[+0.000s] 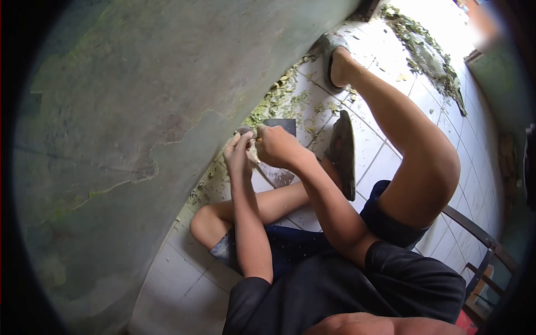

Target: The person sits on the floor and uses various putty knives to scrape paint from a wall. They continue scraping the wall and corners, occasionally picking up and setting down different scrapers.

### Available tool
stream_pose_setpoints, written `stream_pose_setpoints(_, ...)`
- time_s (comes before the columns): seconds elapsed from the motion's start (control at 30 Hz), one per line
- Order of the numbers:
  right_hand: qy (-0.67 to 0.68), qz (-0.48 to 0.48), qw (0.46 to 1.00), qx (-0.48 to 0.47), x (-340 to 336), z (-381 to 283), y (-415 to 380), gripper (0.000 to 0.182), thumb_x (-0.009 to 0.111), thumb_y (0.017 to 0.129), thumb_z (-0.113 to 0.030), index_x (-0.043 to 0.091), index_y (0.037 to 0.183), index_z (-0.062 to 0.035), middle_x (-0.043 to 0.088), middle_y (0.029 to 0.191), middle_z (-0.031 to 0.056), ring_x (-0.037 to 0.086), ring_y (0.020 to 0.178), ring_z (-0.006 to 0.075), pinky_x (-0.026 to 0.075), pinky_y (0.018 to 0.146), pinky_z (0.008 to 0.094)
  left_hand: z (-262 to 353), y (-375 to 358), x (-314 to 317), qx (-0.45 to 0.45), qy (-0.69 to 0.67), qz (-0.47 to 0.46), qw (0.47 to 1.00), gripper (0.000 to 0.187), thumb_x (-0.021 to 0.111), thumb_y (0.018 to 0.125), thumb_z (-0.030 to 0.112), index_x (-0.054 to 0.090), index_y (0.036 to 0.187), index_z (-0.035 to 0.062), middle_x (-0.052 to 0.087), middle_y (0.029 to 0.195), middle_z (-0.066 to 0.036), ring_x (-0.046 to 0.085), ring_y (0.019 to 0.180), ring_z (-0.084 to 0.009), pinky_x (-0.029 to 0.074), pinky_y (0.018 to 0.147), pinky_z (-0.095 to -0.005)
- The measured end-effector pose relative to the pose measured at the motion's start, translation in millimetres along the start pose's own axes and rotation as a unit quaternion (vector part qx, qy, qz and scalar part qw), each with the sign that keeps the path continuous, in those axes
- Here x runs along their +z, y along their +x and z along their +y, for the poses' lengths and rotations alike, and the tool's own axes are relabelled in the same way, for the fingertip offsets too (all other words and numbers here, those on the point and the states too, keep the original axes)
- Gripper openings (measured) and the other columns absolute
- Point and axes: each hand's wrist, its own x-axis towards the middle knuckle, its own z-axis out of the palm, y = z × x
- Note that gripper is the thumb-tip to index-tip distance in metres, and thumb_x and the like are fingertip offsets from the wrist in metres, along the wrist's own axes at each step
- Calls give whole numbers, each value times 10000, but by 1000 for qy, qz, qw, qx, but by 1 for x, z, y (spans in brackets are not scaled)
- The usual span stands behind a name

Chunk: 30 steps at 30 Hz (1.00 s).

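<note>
Both hands are close together in front of the wall. My left hand (238,154) has its fingers closed round a small greyish object (245,130). Just to its right, my right hand (277,147) is wrapped round something mostly hidden in the fist. A pale, whitish piece (253,152) shows between the two hands, and I cannot make out which hand holds it. Behind my right hand, a dark flat rectangular piece (287,125) lies over the tiles.
A grey-green wall (128,100) with peeling paint runs along the left. Green and yellowish scraps (273,100) litter the tiled floor (368,151) along it. Leafy debris (424,53) lies at the upper right. My legs and sandals flank the hands; a dark wooden frame (472,230) stands at right.
</note>
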Motion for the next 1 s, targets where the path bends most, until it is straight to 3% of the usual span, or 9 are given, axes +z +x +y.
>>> stream_pose_setpoints(0.13,-18,13,1000,-3,6,21,9,244,576,880,-161,602,989,56,666,894,351,662,903,510,527,824,545,-3,-7,14,-50,-4,15,999,98,745,880,55,720,974,42,674,841,-6,591,712,-77,428,632,-211)
stream_pose_setpoints(0.17,-41,-17,999,14,3,27,11,347,560,933,-264,607,1031,66,687,957,333,675,960,492,545,866,533,-6,-4,10,-61,0,0,998,117,753,884,73,720,991,40,685,863,-12,615,737,-85,443,643,-213)
stream_pose_setpoints(0.47,-24,-49,998,5,-13,44,12,379,738,832,-329,715,978,20,714,853,228,697,839,377,524,784,441,13,4,-12,-49,8,29,998,221,755,917,141,658,1083,31,722,914,-41,691,817,-118,539,709,-269)
stream_pose_setpoints(0.53,27,-58,993,-95,-12,46,10,378,716,883,-336,707,948,36,699,783,186,699,725,304,538,706,415,11,7,-19,-49,20,27,998,221,743,924,121,636,1097,37,717,936,-55,686,802,-127,556,716,-295)
stream_pose_setpoints(0.57,97,-157,983,-17,-19,41,11,363,679,938,-324,702,957,38,680,732,139,673,628,227,538,619,369,11,9,-24,-49,20,28,998,221,743,924,121,636,1097,37,717,936,-55,686,802,-127,556,716,-295)
stream_pose_setpoints(0.67,151,-111,980,67,1,60,27,331,648,968,-295,701,921,29,674,698,118,651,568,192,531,562,332,16,10,-38,-54,12,29,998,214,720,939,105,613,1105,20,709,951,-71,676,782,-133,562,729,-300)
stream_pose_setpoints(0.7,40,-47,997,41,19,74,33,346,671,916,-347,727,918,-6,732,865,217,714,814,412,568,771,488,25,7,-39,-32,58,31,997,244,709,945,99,602,1136,-10,695,950,-67,665,777,-126,561,715,-288)
stream_pose_setpoints(0.83,-37,-39,998,-16,67,81,28,370,745,822,-387,736,907,-27,721,937,247,698,922,419,551,847,486,46,10,-59,25,187,37,981,240,692,957,104,606,1115,-56,677,910,-55,608,715,-99,523,666,-255)
stream_pose_setpoints(1.0,-75,47,995,-51,116,56,14,537,769,795,-328,594,1187,-4,684,987,225,684,940,395,550,805,483,35,10,-75,23,395,107,912,161,708,919,118,624,882,-15,646,741,-55,584,664,-119,468,618,-307)
